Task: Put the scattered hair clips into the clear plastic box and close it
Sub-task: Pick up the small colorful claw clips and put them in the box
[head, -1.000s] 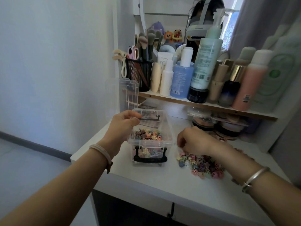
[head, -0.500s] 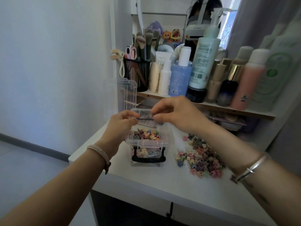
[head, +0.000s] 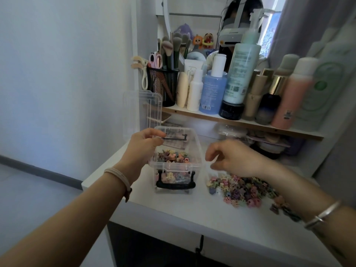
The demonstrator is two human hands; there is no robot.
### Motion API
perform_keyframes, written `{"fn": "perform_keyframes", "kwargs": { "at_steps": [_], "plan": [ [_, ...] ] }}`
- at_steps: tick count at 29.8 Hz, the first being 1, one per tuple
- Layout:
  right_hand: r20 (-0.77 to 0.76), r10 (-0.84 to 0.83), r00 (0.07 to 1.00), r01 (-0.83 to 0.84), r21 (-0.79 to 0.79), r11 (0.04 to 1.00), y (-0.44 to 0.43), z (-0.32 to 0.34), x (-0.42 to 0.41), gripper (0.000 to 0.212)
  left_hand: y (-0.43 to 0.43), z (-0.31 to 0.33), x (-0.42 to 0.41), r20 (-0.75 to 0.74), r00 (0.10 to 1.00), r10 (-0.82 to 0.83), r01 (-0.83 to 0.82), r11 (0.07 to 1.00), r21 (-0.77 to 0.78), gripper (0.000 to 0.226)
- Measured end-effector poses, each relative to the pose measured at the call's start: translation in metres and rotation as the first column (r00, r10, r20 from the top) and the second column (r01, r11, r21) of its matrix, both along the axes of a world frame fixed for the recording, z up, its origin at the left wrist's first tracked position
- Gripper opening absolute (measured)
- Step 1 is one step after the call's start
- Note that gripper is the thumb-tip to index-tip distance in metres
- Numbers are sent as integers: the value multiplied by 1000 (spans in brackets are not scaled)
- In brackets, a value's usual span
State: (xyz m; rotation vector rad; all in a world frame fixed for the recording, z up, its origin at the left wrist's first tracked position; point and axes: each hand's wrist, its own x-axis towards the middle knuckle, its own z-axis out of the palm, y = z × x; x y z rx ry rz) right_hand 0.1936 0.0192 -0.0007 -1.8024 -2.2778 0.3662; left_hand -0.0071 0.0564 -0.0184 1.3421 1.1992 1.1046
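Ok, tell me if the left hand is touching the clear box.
Touching. In the head view the left hand pinches the far left rim of the clear box between thumb and fingers.

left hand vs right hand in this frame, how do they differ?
Left hand grips the far left rim of the clear box. Right hand hovers beside the box, over the far edge of the hair clip pile, with its fingers loosely curled and nothing visible in them.
Left hand is sharp; right hand is blurred.
Left wrist wears a beige band; right wrist wears a silver bangle.
Shared: both are bare and over the white table.
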Motion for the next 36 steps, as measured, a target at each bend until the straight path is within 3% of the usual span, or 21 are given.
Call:
{"fn": "perform_keyframes", "kwargs": {
  "at_steps": [2,4,16,20,22,23,25,26,27,30,34,36],
  "plan": [
    [160,63,985,-46,-108,993,0,-10,0,28,0,0,0,8,1000,-2,2,1000,5,22],
    [222,73,972,-39,-152,988,0,-16,-3,33,0,0,0,12,1000,-3,3,1000,6,21],
    [219,42,975,-22,-93,995,2,-22,-2,26,2,-1,0,7,1000,2,-2,1000,-2,23],
    [229,12,973,-11,-8,1000,5,-25,-4,27,2,-2,-1,1,1000,1,-1,1000,-3,22],
    [100,-82,992,67,146,987,9,-16,-5,23,1,-2,-1,6,1000,3,-3,1000,-3,23],
    [-36,-123,992,128,226,966,11,-8,-6,21,2,-2,0,7,1000,7,-7,1000,-3,22],
    [-352,-75,933,179,273,945,8,14,-16,17,2,-2,0,7,1000,13,-13,1000,-5,22],
    [-428,-15,904,140,262,955,7,22,-22,16,2,-2,0,11,1000,12,-11,1000,-9,23],
    [-411,37,911,72,247,966,5,29,-28,18,2,-1,0,20,1000,7,-7,1000,-16,23],
    [-148,89,985,-66,156,986,6,29,-33,36,1,0,0,24,1000,-5,6,1000,-26,22],
    [-249,-12,968,55,168,984,4,22,-13,16,1,-1,-1,-1,1000,7,-7,1000,-1,23],
    [-101,34,994,-31,23,999,-1,13,-2,17,0,-1,-1,4,1000,10,-10,1000,1,23]
  ]
}}
